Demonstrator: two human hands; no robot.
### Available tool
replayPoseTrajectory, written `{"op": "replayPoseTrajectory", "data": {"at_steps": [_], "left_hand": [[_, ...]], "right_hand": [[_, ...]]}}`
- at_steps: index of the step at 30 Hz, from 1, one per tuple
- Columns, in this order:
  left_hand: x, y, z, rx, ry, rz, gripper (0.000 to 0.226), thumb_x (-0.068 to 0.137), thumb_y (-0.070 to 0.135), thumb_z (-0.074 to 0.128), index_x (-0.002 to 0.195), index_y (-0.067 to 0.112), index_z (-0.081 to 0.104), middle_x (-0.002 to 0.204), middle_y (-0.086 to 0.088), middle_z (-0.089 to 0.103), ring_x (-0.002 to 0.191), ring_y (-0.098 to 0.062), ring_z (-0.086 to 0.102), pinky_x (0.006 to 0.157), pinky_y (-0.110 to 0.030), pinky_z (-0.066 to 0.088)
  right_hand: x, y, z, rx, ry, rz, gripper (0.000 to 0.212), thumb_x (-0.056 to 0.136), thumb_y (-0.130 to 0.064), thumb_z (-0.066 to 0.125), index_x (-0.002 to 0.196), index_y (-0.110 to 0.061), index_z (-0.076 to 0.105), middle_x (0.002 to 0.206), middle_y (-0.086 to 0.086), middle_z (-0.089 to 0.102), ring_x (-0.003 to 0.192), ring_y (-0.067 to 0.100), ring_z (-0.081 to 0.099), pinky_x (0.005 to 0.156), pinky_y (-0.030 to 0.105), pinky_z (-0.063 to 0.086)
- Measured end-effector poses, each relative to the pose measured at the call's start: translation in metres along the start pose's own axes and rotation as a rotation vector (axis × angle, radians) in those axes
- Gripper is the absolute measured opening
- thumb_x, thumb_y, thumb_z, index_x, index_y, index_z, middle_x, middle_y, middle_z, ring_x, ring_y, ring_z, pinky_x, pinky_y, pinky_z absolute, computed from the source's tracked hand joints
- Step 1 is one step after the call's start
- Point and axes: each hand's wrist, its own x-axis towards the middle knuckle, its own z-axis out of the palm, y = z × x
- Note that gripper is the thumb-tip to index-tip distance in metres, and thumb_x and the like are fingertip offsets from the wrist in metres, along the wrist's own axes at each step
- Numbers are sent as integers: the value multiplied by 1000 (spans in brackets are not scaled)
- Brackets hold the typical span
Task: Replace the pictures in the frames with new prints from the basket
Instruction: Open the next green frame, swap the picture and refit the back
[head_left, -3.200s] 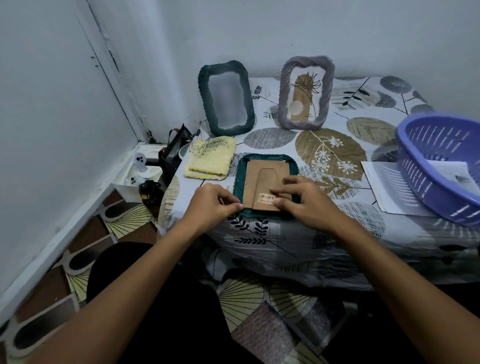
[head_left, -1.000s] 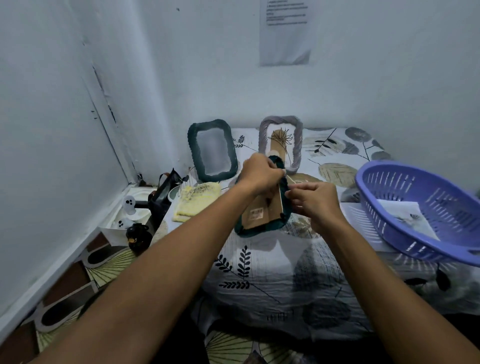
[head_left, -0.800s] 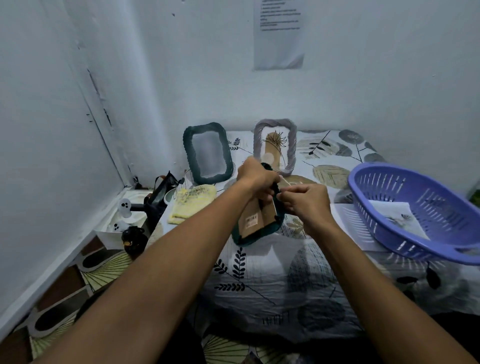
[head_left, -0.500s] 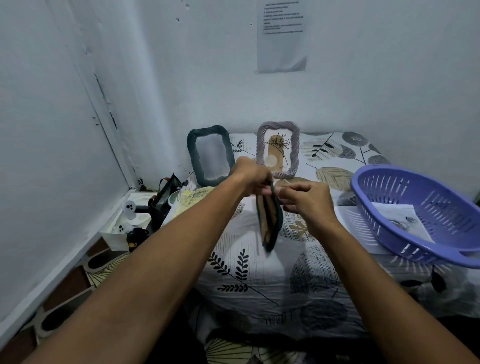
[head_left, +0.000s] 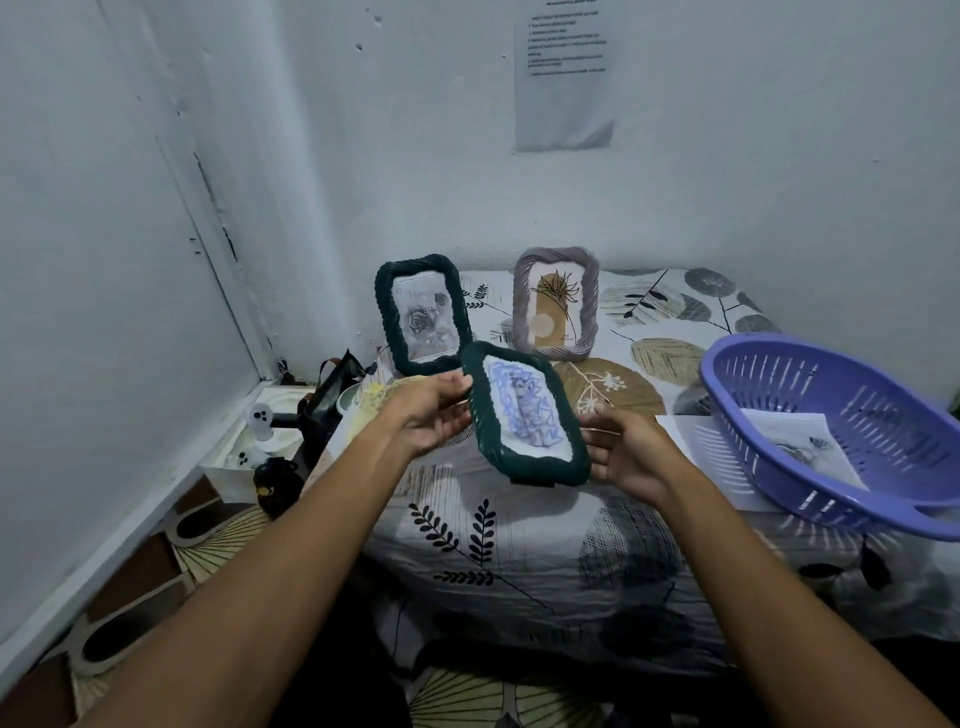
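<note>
I hold a dark green rope-edged picture frame (head_left: 522, 415) in the air over the table's front, tilted, its glass side facing me with a bluish print inside. My left hand (head_left: 431, 415) grips its left edge and my right hand (head_left: 628, 457) grips its right edge. Behind it a second dark green frame (head_left: 421, 314) stands upright with a grey rose print. A grey-lilac frame (head_left: 556, 304) with a brown plant picture stands to its right. The purple basket (head_left: 852, 395) sits at the right with a print (head_left: 808, 447) lying in it.
The table (head_left: 519, 535) has a leaf-patterned cloth and stands against the white walls. A sheet of paper (head_left: 685, 434) lies partly under the basket. A yellow cloth (head_left: 371, 402) shows behind my left wrist. A black bag (head_left: 327, 395) and small white figures (head_left: 260, 423) sit left of the table.
The frame lay face down on the table with both hands at its cardboard back. I lifted it and turned it round, so the print side now faces me.
</note>
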Motion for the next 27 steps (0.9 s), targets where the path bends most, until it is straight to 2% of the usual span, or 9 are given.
{"op": "replayPoseTrajectory", "data": {"at_steps": [4, 7, 9, 11, 17, 20, 22, 25, 27], "left_hand": [[6, -17, -8, 27, 48, -10, 9, 91, 3, 58, 84, 9, 60, 64, -3, 68, 61, -14, 60, 52, -22, 56], [9, -27, -7, 127, 40, 3, 5, 87, 7, 65, 92, 7, 63, 79, -6, 67, 60, -13, 62, 53, -23, 56], [14, -32, -5, 174, 25, -7, 24, 84, 2, 68, 107, 4, 61, 86, -9, 68, 58, -14, 64, 52, -25, 56], [19, -35, -3, 238, 36, -24, 31, 82, -3, 68, 112, 1, 60, 84, -11, 68, 57, -15, 65, 49, -26, 54], [37, -43, 3, 464, 100, 9, 12, 80, -4, 71, 84, 2, 61, 71, -13, 61, 42, -13, 54, 38, -24, 49], [49, -44, 3, 596, 133, 42, 18, 77, 2, 77, 89, -1, 64, 73, -15, 60, 48, -18, 51, 40, -27, 51], [54, -42, 5, 658, 138, 52, 21, 75, 4, 79, 90, -2, 66, 70, -16, 59, 45, -20, 51, 44, -31, 54], [59, -38, 9, 759, 143, 78, 15, 75, 3, 79, 78, 0, 65, 64, -15, 61, 37, -21, 52, 43, -32, 54], [62, -38, 10, 847, 149, 105, 15, 74, 6, 80, 74, -2, 67, 64, -16, 66, 38, -23, 55, 51, -40, 58]], "right_hand": [[0, 2, -5, -66, 25, -56, 18, 92, 3, 50, 100, -4, 64, 86, 12, 66, 72, 21, 61, 57, 29, 51], [4, 4, -8, -96, 80, -50, 18, 88, 9, 54, 99, -1, 64, 84, 15, 68, 70, 23, 64, 48, 27, 52], [6, 4, -10, -107, 115, -62, 14, 86, 12, 56, 92, 0, 63, 81, 15, 67, 67, 23, 64, 44, 25, 52], [9, 4, -12, -145, 152, -80, 13, 84, 12, 59, 86, 0, 63, 81, 15, 67, 67, 24, 63, 42, 24, 51], [23, 1, -17, -401, 230, -86, 15, 80, 4, 70, 95, 2, 66, 80, 16, 69, 58, 21, 62, 41, 25, 50], [32, 0, -17, -504, 257, -89, 16, 81, 2, 70, 97, 3, 67, 75, 16, 66, 47, 17, 56, 41, 24, 47], [37, -1, -18, -556, 265, -88, 14, 82, 0, 70, 96, 3, 67, 71, 16, 65, 45, 19, 53, 42, 26, 48], [45, -2, -18, -647, 273, -101, 10, 83, -3, 71, 91, 2, 70, 59, 11, 59, 41, 19, 48, 47, 28, 48], [48, -3, -17, -743, 281, -121, 10, 82, -5, 72, 90, 0, 71, 61, 10, 61, 42, 18, 50, 46, 27, 46]]}}
